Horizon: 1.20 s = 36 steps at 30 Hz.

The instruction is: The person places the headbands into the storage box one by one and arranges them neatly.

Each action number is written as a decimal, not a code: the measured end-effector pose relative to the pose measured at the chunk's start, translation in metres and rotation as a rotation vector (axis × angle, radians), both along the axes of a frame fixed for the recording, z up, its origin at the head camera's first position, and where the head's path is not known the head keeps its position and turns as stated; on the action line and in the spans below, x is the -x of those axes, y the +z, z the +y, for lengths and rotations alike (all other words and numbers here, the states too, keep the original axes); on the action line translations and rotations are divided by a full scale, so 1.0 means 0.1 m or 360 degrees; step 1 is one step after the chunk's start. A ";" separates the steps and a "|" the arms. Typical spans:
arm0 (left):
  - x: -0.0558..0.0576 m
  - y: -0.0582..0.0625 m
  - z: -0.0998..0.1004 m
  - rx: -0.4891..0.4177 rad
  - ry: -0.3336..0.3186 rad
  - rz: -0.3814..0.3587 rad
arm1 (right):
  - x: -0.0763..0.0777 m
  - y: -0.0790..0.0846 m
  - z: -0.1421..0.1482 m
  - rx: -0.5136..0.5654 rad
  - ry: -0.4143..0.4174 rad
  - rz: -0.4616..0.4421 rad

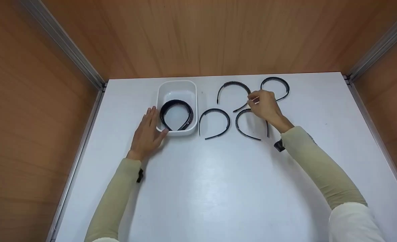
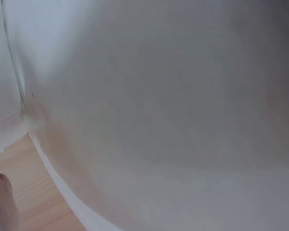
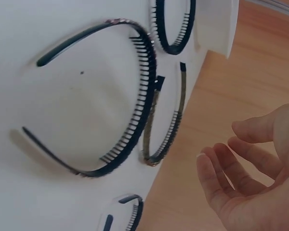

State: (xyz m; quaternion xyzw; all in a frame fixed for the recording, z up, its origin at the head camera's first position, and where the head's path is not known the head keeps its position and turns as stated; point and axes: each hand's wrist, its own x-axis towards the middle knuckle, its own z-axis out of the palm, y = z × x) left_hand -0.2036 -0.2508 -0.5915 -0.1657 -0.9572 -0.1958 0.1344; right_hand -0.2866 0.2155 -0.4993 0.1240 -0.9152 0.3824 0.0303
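My left hand (image 1: pixel 145 134) rests with straight fingers along the left side of a white plastic tub (image 1: pixel 177 133), its thumb by the near corner. Inside the tub lie black headbands (image 1: pixel 191 116), stacked together. My right hand (image 1: pixel 265 105) is over a group of toothed headbands on the table. Its fingers are loosely bent, with a gap to the thumb and nothing held in the right wrist view. Around it lie a back headband (image 1: pixel 235 83), a back-right headband (image 1: pixel 288 88), a near-left headband (image 1: pixel 229 121) and a near-right headband (image 1: pixel 237 123), partly covered by the hand.
A white table (image 1: pixel 205 188) bears everything. Wooden panels (image 1: pixel 198 37) stand behind it and at both sides, with metal rails (image 1: pixel 67 40) in the corners. The left wrist view is mostly blurred white surface.
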 end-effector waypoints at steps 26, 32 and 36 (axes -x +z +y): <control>0.00 0.01 -0.02 -0.0008 -0.0005 0.0036 | 0.08 -0.39 0.26 -0.0034 -0.0112 -0.0123; 0.00 0.00 -0.02 0.0000 0.0020 -0.0026 | 0.05 -0.51 0.30 -0.0054 -0.0120 -0.0180; 0.00 0.01 -0.02 -0.0002 0.0019 -0.0035 | 0.05 -0.56 0.33 -0.0089 -0.0099 -0.0159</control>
